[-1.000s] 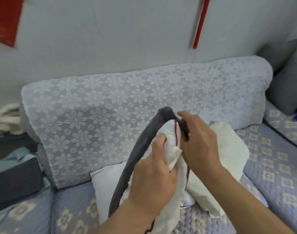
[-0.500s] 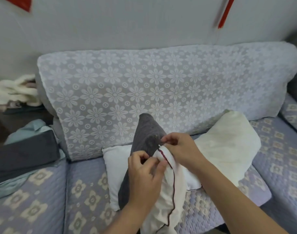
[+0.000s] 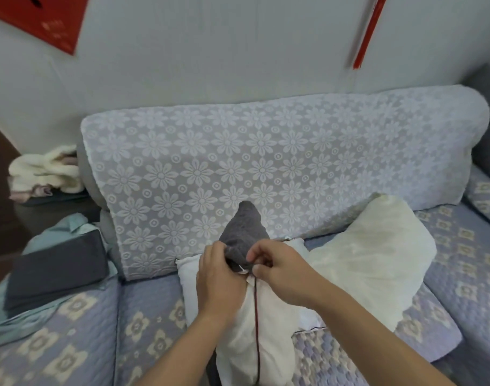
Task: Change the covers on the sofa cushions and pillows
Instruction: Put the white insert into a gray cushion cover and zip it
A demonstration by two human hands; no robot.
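Head view: left hand (image 3: 220, 277) and right hand (image 3: 277, 270) meet above the sofa seat (image 3: 143, 327), fingers of both pinched on the grey cushion (image 3: 245, 231) corner where it emerges from the white cover (image 3: 260, 338) with dark red piping. A cream pillow (image 3: 377, 254) leans against the lace-draped backrest (image 3: 266, 162) just beside.

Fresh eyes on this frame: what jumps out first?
Centre: both hands, left and right, pinch a grey pillow corner poking out of a white cover with dark red piping. Behind stands the lace-draped sofa back, with a bare cream pillow lying to the right.
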